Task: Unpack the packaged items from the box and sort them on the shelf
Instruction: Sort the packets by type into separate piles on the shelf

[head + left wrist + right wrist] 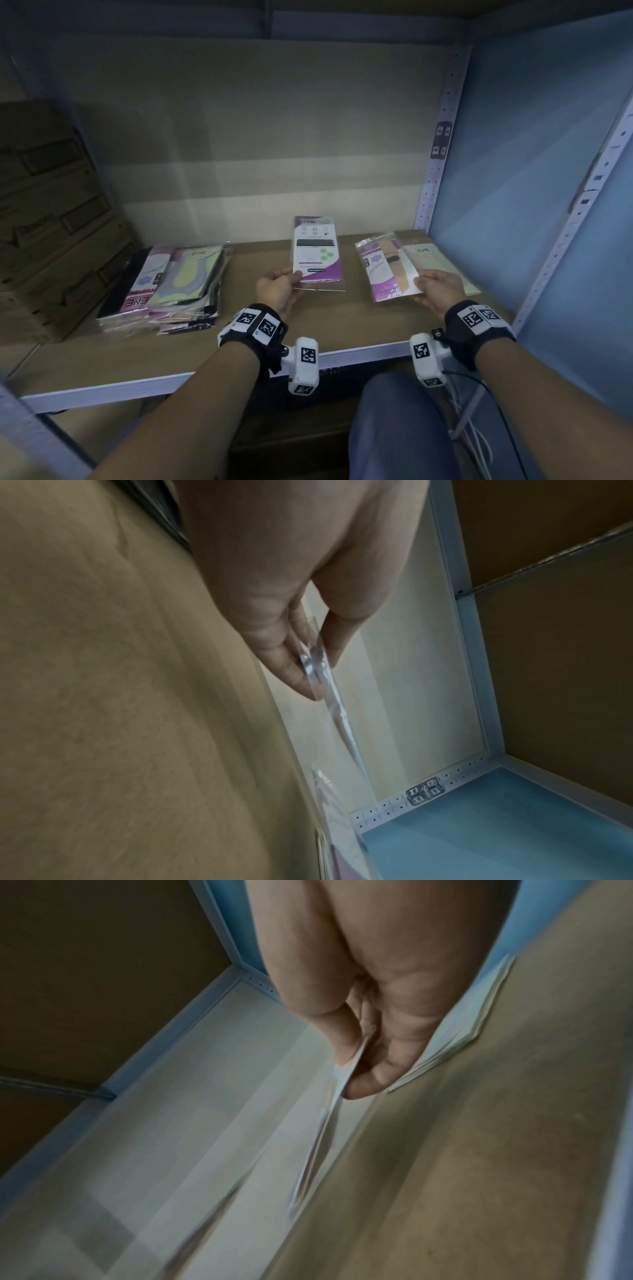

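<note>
My left hand (279, 286) pinches the near edge of a purple and white packet (317, 251), holding it tilted up above the middle of the shelf (257, 349). The left wrist view shows thumb and fingers clamped on that packet's clear edge (316, 666). My right hand (436, 286) pinches a beige and purple packet (387, 269) over the right part of the shelf; its thin edge (339, 1085) runs between thumb and finger. A pale green packet (442, 263) lies flat on the shelf under and beside my right hand.
A stack of several packets (178, 284) lies at the left of the shelf. A brown cardboard box (51, 219) stands at the far left. A perforated metal post (440, 144) and a blue side panel (534, 171) close the right side.
</note>
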The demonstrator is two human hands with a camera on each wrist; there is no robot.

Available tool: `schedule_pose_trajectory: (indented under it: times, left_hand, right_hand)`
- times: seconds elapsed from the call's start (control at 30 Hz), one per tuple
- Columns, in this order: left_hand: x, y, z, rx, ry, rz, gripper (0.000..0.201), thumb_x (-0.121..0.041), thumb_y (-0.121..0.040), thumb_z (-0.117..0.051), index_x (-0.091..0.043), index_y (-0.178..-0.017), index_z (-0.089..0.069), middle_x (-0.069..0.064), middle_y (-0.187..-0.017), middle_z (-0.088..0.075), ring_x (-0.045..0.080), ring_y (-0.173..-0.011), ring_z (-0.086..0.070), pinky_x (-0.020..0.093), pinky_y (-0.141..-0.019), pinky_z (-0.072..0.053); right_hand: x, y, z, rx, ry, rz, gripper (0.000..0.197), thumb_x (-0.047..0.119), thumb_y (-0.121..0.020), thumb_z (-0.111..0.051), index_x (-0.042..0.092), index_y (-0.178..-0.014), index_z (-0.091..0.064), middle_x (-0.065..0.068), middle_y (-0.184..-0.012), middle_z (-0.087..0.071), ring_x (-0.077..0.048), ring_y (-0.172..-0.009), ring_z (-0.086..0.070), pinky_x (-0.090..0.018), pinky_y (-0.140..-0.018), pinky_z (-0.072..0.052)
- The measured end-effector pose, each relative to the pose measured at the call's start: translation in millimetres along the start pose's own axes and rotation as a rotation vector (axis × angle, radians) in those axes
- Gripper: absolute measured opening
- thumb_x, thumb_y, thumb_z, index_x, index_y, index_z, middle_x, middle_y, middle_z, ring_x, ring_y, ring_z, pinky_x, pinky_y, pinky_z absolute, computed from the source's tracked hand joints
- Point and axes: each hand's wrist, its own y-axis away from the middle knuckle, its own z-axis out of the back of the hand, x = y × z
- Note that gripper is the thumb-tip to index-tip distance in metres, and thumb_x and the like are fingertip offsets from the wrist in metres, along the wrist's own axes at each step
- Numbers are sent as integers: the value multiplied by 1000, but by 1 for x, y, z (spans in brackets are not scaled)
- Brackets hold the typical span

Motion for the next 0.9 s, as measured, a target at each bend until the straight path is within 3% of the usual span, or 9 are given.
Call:
schedule_pose_trajectory:
  times: [0.13, 0.37, 0.43, 0.53, 0.63, 0.73, 0.9]
  left_hand:
    - [0, -3, 6, -9, -4, 14, 17, 9, -87, -58, -6, -89, -51, 23, -110, -65, 33, -96, -66, 37, -81, -56]
    - [1, -10, 17, -30, -15, 23, 15, 8, -87, -58, -5, -91, -52, 21, -107, -66, 30, -92, -67, 36, -79, -57]
    - [1, -11, 17, -36, -17, 25, 15, 8, -87, -58, -4, -92, -52, 21, -107, -66, 31, -94, -67, 36, -78, -57]
    - [3, -12, 16, -31, -9, 28, 16, 9, -86, -58, -3, -94, -51, 23, -110, -66, 34, -96, -67, 39, -80, -57]
    - [4, -9, 13, -16, 9, 26, 17, 10, -86, -57, 0, -99, -52, 22, -109, -65, 30, -90, -68, 36, -75, -58]
    - [5, -6, 11, -5, 10, 28, 25, 9, -86, -58, 4, -110, -51, 23, -112, -65, 34, -99, -67, 41, -84, -57]
    - [4, -3, 10, -3, 22, 43, 17, 10, -86, -57, -1, -96, -50, 25, -113, -64, 38, -103, -65, 47, -91, -53]
  right_hand:
    - [-14, -18, 0, -41, 51, -19, 24, -10, -85, -56, -2, -107, -62, -19, -110, -61, -35, -96, -64, -39, -80, -55]
    - [-26, -37, -4, -95, 337, 6, 17, -2, -79, -60, 10, -88, -67, -17, -110, -66, -36, -95, -65, -48, -86, -55]
    - [-26, -37, -5, -113, 444, 39, 20, 0, -79, -60, 6, -96, -70, -13, -112, -67, -35, -102, -62, -40, -95, -50]
    - [-23, -32, -6, -137, 575, 92, 27, 4, -85, -60, 2, -110, -67, -13, -114, -67, -32, -110, -59, -28, -93, -44]
    - [-20, -28, -6, -141, 616, 126, 26, 4, -85, -60, 2, -111, -66, -16, -114, -67, -32, -109, -59, -28, -92, -44]
    - [-18, -25, -6, -144, 637, 167, 29, 2, -84, -57, 2, -113, -64, -16, -115, -66, -33, -108, -59, -30, -94, -45]
    - [-10, -10, -14, -72, 689, 255, 34, 0, -85, -57, 1, -119, -60, -14, -114, -65, -29, -107, -60, -30, -93, -45]
